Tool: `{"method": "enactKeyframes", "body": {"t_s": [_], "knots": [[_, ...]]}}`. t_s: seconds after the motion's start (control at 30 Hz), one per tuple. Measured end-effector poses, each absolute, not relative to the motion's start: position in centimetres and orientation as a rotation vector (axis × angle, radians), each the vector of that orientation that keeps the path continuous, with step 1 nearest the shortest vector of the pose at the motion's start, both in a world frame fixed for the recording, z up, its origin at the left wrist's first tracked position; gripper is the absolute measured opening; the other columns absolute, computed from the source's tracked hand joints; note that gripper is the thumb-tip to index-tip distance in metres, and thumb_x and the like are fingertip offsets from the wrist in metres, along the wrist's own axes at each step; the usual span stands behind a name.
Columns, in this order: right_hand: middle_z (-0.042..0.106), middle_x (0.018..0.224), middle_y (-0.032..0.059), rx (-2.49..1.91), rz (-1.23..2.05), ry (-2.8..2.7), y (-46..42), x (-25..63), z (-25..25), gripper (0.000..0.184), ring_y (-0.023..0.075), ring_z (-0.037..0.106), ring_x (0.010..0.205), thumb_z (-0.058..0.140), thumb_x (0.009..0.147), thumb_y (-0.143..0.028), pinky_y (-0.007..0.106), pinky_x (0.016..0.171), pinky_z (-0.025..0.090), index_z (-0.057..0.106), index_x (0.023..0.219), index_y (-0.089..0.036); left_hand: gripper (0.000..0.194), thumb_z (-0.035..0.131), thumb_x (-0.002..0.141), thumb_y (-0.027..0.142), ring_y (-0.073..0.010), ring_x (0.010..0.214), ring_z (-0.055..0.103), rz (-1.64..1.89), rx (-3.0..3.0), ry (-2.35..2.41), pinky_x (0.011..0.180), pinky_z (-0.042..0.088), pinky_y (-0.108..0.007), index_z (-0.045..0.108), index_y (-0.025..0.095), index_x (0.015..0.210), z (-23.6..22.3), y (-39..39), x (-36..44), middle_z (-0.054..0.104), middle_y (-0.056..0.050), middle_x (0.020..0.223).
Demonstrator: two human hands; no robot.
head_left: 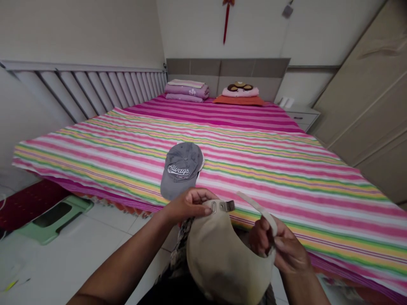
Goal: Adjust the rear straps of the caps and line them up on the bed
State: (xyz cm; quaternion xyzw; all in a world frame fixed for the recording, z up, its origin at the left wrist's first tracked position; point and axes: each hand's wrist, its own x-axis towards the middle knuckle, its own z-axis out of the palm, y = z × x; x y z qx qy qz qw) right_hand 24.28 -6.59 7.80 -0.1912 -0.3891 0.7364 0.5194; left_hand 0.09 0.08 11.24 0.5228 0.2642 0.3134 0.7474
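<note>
- Head view: beige baseball cap point(222, 258) is held low, just before the striped bedsheet point(302, 178).
- Left hand point(190, 205) is closed in a firm grip on the cap's back, beside the metal buckle point(227, 206).
- Right hand point(276, 245) is pinched shut on the loose strap point(256, 207).
- Grey cap point(182, 169) is left lying on the sheet.

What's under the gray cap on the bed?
The gray cap rests on the striped sheet, with a small dark edge showing at its right side; whatever lies directly beneath the cap is hidden.

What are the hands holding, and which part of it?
A beige baseball cap. The left hand grips it at the back by the metal buckle, and the right hand pinches the loose end of its strap.
</note>
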Motion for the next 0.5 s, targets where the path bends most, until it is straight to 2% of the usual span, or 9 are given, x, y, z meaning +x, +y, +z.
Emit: {"method": "enactKeyframes", "body": {"t_s": [0.07, 0.13, 0.23, 0.33, 0.5], "knots": [[0.045, 0.046, -0.004, -0.443, 1.742, -0.923, -6.7, 23.8, 8.4, 0.021, 0.0106, 0.044, 0.042, 0.065, 0.069, -0.037, 0.025, 0.047, 0.037, 0.063, 0.083, -0.022, 0.042, 0.075, 0.059, 0.027, -0.0085, 0.063, 0.057, 0.652, 1.258, 0.61, 0.056, 0.042, -0.017, 0.063, 0.015, 0.098, 12.2, 0.1, 0.4, 0.066, -0.004, 0.079], [0.039, 0.042, -0.0063, -0.451, 1.738, -0.92, -6.7, 23.5, 9.1, 0.021, 0.0084, 0.039, 0.037, 0.063, 0.072, -0.039, 0.023, 0.043, 0.034, 0.063, 0.085, -0.021, 0.043, 0.075, 0.058, 0.027, -0.0103, 0.069, 0.059, 0.68, 1.401, 0.675, 0.061, 0.044, -0.02, 0.063, 0.015, 0.098, 13.0, -0.1, 0.9, 0.066, -0.005, 0.086], [0.045, 0.047, -0.0054, -0.49, 1.747, -0.94, -6.6, 23.3, 10.0, 0.018, 0.0069, 0.04, 0.036, 0.063, 0.074, -0.033, 0.021, 0.04, 0.033, 0.062, 0.088, -0.022, 0.038, 0.075, 0.058, 0.029, -0.0129, 0.075, 0.059, 0.742, 1.634, 0.773, 0.065, 0.045, -0.022, 0.062, 0.014, 0.091, 13.7, -0.5, 1.5, 0.066, -0.005, 0.087], [0.053, 0.055, -0.004, -0.506, 1.729, -0.969, -6.4, 23.3, 10.8, 0.016, 0.0059, 0.042, 0.035, 0.064, 0.073, -0.028, 0.021, 0.04, 0.034, 0.06, 0.088, -0.022, 0.034, 0.074, 0.058, 0.032, -0.0114, 0.067, 0.056, 0.82, 1.876, 0.882, 0.06, 0.042, -0.021, 0.061, 0.014, 0.084, 14.2, -1.0, 1.9, 0.065, -0.003, 0.077], [0.052, 0.047, -0.0043, -0.532, 1.709, -1.042, -6.2, 23.0, 11.1, 0.019, 0.0058, 0.037, 0.031, 0.061, 0.075, -0.038, 0.02, 0.037, 0.031, 0.06, 0.085, -0.021, 0.023, 0.068, 0.063, 0.035, -0.0112, 0.059, 0.054, 1.023, 2.186, 1.004, 0.055, 0.038, -0.021, 0.059, 0.016, 0.073, 14.4, -1.7, 2.4, 0.061, -0.001, 0.065]]}}
